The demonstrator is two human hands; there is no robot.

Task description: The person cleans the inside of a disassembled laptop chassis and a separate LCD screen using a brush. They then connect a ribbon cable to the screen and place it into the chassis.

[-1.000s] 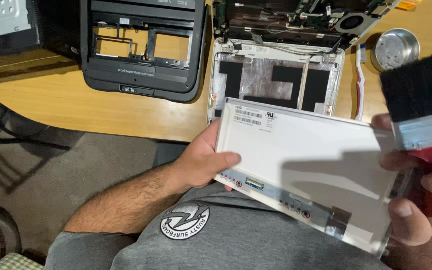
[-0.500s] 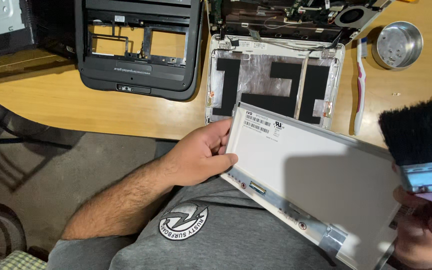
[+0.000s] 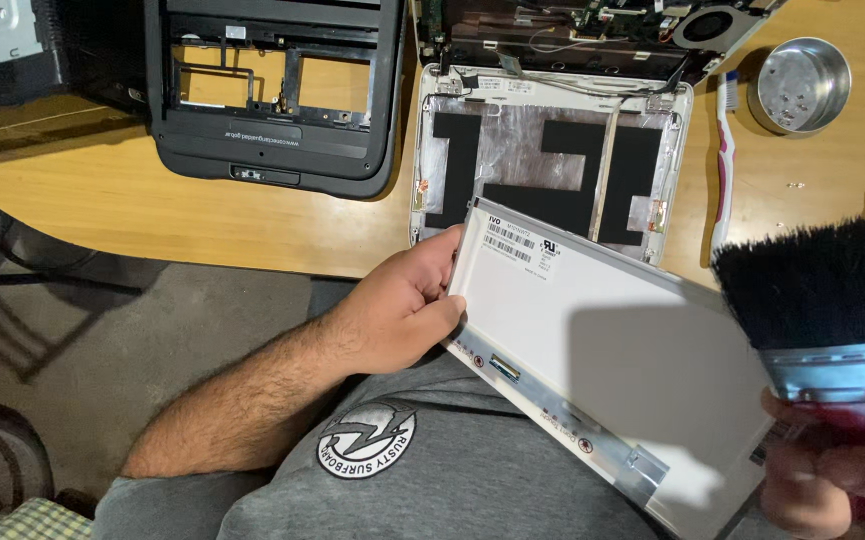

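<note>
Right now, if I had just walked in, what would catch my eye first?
Likely the flat white rectangular screen panel, held over the person's lap by the left hand at its left edge. At the far right, the right hand grips a wide black-bristled paintbrush above it. Behind, on the wooden desk, lies an opened white laptop lid.

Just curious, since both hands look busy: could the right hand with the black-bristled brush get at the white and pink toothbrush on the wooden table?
Probably yes, though not freely. The right hand is full with the black-bristled paintbrush. The white and pink toothbrush lies uncovered on the wooden table, just beyond the bristles.
</note>
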